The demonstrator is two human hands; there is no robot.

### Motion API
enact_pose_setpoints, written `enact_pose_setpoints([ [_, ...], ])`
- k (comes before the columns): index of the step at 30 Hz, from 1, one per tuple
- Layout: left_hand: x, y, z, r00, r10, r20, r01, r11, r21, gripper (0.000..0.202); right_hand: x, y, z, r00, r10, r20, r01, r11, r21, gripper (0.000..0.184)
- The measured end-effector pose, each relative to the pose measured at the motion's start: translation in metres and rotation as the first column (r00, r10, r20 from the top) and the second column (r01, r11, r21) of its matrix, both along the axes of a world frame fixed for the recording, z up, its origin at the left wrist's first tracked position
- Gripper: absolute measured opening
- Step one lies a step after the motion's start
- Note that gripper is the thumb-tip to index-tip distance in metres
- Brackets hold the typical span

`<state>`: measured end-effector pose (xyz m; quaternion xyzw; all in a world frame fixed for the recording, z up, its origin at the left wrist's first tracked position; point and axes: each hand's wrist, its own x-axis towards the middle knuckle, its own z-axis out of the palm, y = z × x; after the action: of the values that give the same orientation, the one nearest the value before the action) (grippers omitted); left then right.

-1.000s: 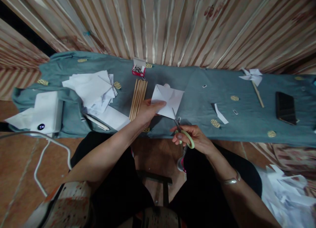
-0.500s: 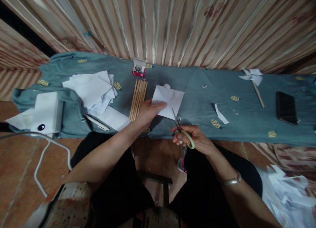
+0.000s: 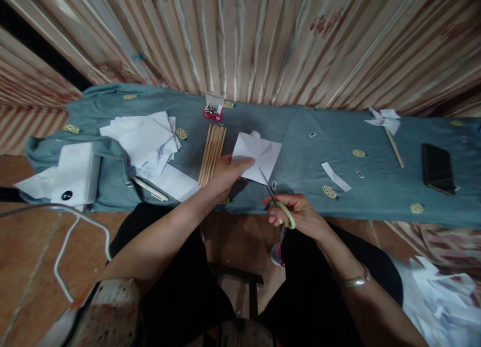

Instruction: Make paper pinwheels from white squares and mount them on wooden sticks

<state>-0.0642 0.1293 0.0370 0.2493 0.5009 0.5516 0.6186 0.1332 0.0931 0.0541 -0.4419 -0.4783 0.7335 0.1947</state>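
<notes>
- Head view: the left hand (image 3: 225,174) is clamped on a square of white paper (image 3: 261,150), thumb pressed on top near its left side, the other fingers mostly hidden beneath.
- The paper is over the middle of the tabletop (image 3: 300,182), in front of the person; creases run across it, and a small round white thing (image 3: 255,134) shows just past its far edge.
- The right hand (image 3: 295,213) is closed around the pale green handles of a pair of scissors (image 3: 269,188). A blade reaches over the paper's near edge, its tip on the sheet close to the left thumb; how far apart the blades are, I cannot tell.
- Just left of the paper lies a row of wooden sticks (image 3: 211,154), partly behind the left hand; beyond them stands an open red box (image 3: 213,110) of small metallic pieces.
- Further left are a pile of white paper (image 3: 137,139), a white pen (image 3: 150,188) and a white device (image 3: 75,174).
- To the right lie a paper strip (image 3: 335,177), a paper pinwheel (image 3: 387,121) on a stick, and a dark phone (image 3: 438,167).
</notes>
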Motion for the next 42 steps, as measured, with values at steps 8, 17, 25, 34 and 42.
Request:
enact_pose_setpoints([
  [8, 0.0015, -0.0015, -0.0045, 0.999, -0.026, -0.038, 0.026, 1.0, -0.001, 0.028, 0.0008, 0.0002, -0.0016, 1.0, -0.013, 0.009, 0.013, 1.0, -0.017, 0.036],
  [17, 0.0013, -0.0024, -0.0039, 0.998, -0.035, -0.047, 0.035, 0.999, 0.004, 0.031, -0.0001, -0.0005, -0.0025, 0.998, -0.053, 0.022, 0.054, 0.998, -0.039, 0.04],
  [25, 0.0035, -0.004, 0.0, 0.998, -0.049, -0.036, 0.049, 0.999, -0.003, 0.028, -0.0021, 0.0004, -0.0007, 0.998, -0.051, 0.033, 0.052, 0.998, -0.043, 0.042],
  [34, 0.0031, -0.0029, 0.0009, 0.998, -0.042, -0.041, 0.042, 0.999, -0.014, 0.027, -0.0016, 0.0003, -0.0031, 0.996, -0.071, 0.048, 0.072, 0.997, -0.025, 0.043],
  [42, 0.0025, -0.0034, -0.001, 0.999, -0.038, -0.026, 0.038, 0.999, 0.0, 0.029, -0.0025, -0.0005, -0.0044, 0.993, -0.094, 0.066, 0.095, 0.995, -0.022, 0.044],
])
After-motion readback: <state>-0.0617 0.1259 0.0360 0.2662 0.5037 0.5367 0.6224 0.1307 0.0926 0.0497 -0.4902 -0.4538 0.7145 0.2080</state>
